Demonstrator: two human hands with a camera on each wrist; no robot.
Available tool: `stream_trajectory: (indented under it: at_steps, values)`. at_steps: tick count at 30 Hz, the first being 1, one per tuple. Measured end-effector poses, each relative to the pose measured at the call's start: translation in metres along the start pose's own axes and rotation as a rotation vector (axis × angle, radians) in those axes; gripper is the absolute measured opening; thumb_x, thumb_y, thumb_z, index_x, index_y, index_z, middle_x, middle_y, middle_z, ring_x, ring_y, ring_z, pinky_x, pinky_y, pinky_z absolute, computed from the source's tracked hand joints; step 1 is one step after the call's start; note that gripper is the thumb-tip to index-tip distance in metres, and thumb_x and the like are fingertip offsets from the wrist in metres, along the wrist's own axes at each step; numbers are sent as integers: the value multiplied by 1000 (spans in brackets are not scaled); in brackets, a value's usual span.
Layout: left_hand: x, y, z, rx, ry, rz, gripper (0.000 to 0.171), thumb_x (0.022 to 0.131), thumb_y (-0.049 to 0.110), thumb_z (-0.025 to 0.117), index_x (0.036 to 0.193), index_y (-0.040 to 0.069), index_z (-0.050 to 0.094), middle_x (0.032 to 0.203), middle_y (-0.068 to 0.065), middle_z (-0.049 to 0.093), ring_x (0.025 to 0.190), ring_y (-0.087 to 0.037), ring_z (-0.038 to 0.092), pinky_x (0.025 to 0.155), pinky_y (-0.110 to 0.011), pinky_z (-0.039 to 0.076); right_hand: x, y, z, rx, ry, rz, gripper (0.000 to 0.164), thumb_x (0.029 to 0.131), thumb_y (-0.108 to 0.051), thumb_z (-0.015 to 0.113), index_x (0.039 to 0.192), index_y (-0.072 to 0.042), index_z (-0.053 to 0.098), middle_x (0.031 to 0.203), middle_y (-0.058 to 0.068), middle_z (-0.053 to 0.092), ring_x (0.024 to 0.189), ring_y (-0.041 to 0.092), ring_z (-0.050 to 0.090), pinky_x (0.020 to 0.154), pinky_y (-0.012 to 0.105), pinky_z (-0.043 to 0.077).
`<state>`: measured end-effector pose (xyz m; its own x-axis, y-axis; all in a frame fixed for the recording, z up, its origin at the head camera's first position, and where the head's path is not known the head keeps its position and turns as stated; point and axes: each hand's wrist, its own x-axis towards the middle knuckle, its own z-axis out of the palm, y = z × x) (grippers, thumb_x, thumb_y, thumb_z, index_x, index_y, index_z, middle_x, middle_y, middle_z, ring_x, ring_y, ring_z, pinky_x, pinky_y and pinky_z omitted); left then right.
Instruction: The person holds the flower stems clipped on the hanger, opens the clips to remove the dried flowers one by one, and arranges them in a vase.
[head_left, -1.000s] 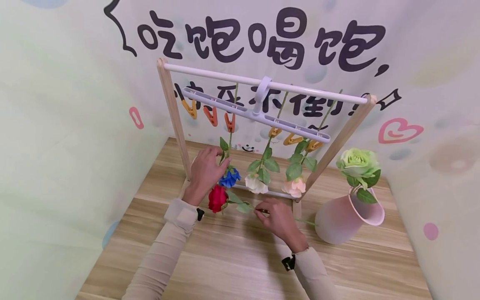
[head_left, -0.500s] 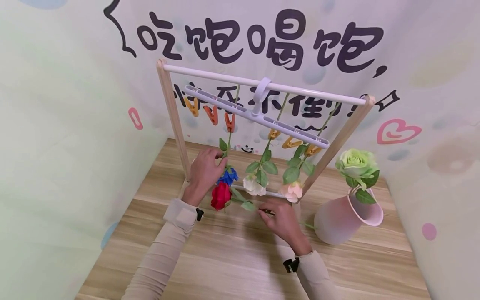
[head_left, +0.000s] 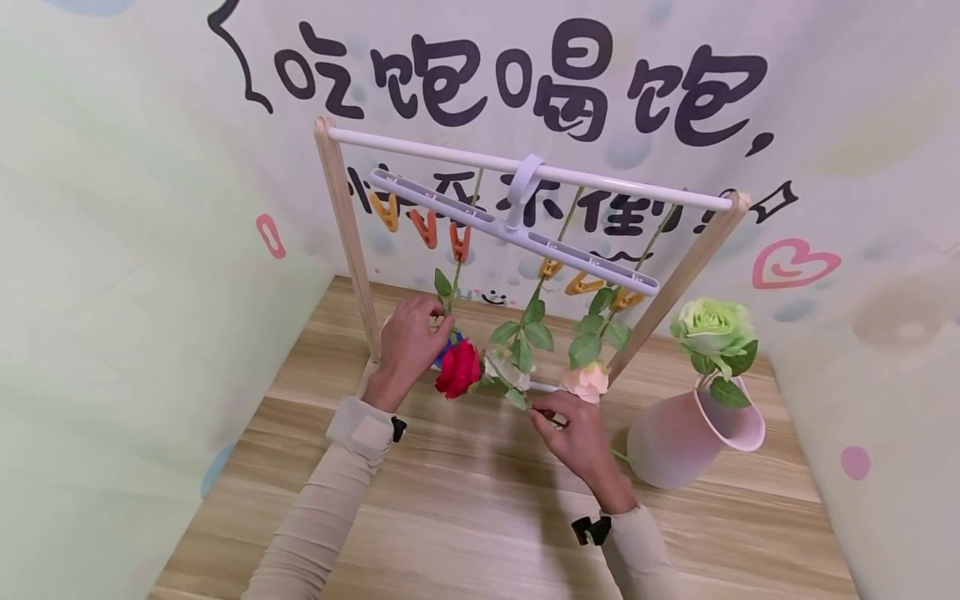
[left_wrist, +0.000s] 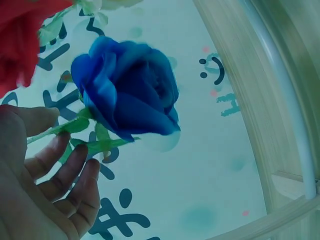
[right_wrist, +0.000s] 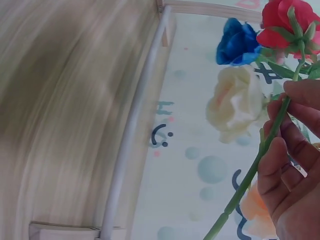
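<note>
My right hand (head_left: pixel 573 433) pinches the green stem of a red rose (head_left: pixel 459 368), thumb against fingertips in the right wrist view. The red bloom overlaps a blue rose (left_wrist: pixel 127 90) in the head view, hiding most of it. The blue rose hangs head down from an orange clip (head_left: pixel 461 243). My left hand (head_left: pixel 410 342) is at the blue rose's stem, which runs between thumb and forefinger just behind the bloom in the left wrist view. A white rose (right_wrist: pixel 235 104) and a peach rose (head_left: pixel 587 382) also hang head down from clips.
A lilac clip hanger (head_left: pixel 442 202) hangs by its hook from the white rod (head_left: pixel 622 182) of a wooden frame (head_left: pixel 347 237). Several yellow and orange clips line it. At the right stands a pink-white vase (head_left: pixel 667 442) with a green rose (head_left: pixel 714 327).
The right hand has moved slightly right, while the red rose has risen rightward from below the blue rose to in front of it. The left hand stays almost in place.
</note>
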<state>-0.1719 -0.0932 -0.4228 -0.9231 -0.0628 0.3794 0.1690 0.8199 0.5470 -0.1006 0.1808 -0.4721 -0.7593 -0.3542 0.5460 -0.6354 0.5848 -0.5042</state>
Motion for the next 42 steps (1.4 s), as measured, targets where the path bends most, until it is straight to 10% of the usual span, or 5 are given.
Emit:
stream_trajectory:
  at_steps: [18, 42]
  values:
    - [4, 3, 15, -21, 111, -9, 71, 84, 32, 79, 138, 3, 43, 122, -21, 56, 100, -36, 64, 71, -47, 57, 11, -16, -17, 19, 65, 6, 3, 83, -10, 77, 82, -11, 76, 76, -3, 69, 68, 11, 64, 49, 17, 45]
    - [1, -1, 16, -81, 66, 14, 42, 92, 26, 71, 125, 2, 59, 105, -16, 67, 82, -31, 68, 67, -44, 56, 40, -30, -61, 13, 228, -70, 12, 77, 4, 77, 84, -5, 75, 74, 3, 70, 66, 13, 64, 48, 18, 47]
